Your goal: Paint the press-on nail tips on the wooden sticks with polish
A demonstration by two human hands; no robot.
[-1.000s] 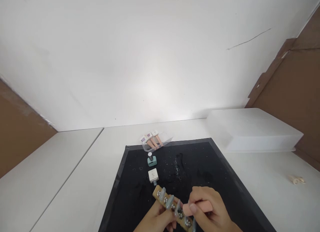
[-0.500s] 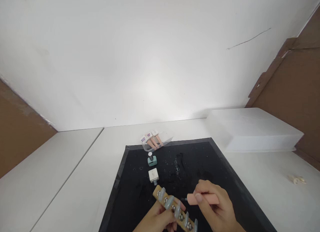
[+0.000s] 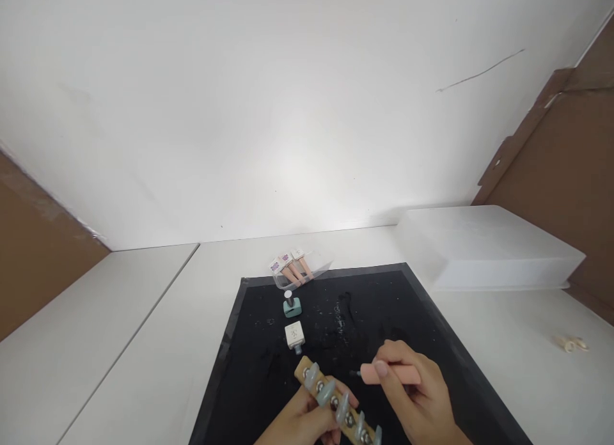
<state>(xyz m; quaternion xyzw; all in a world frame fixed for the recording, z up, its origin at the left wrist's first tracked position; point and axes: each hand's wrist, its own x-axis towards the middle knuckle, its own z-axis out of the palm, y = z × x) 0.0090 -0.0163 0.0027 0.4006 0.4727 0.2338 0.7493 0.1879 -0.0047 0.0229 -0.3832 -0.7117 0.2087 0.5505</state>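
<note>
White desk holds a black square mat (image 3: pixel 384 304). Left hand (image 3: pixel 300 422) grips a wooden strip of pale blue fake nails (image 3: pixel 336 403); all look painted. Right hand (image 3: pixel 415 400) pinches a pink brush handle (image 3: pixel 389 373) just beside them.

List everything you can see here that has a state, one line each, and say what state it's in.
Left hand: closed around the wooden strip.
Wooden strip: held tilted, grey-blue nail tips mounted along it.
Right hand: gripping the pink brush handle.
Pink brush handle: held level, dark tip clear of the strip.
Green bottle: upright, open, no cap.
White bottle: lying on the black mat.
Clear box: lid on.
</note>
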